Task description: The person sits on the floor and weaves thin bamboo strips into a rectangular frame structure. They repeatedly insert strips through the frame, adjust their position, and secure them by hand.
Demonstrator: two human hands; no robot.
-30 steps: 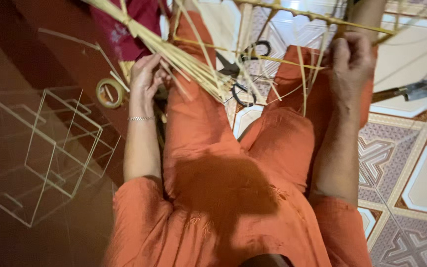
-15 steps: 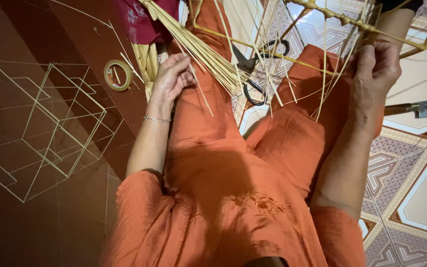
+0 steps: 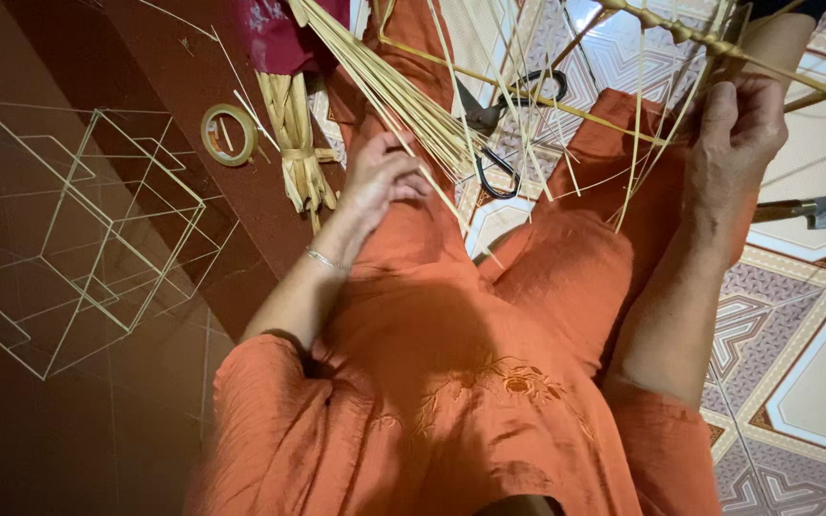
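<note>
- A bundle of thin pale bamboo sticks point(image 3: 403, 91) slants across the orange-clad lap point(image 3: 489, 315), fanning loose at its lower end on the left thigh.
- A frame of yellow sticks point(image 3: 719, 43), lashed at its joints, is held tilted above the right knee, a few loose strips dangling toward the lap.

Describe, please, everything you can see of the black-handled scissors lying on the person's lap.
The black-handled scissors lie between the person's knees, partly on the orange trousers and partly over the patterned floor tiles. Two black loop handles show, one pointing up and right, the other down; they look like plastic. The dark blades point left and up, and whether they are open cannot be told. Thin pale bamboo strips cross over them. Neither the left hand nor the right hand touches them.
</note>
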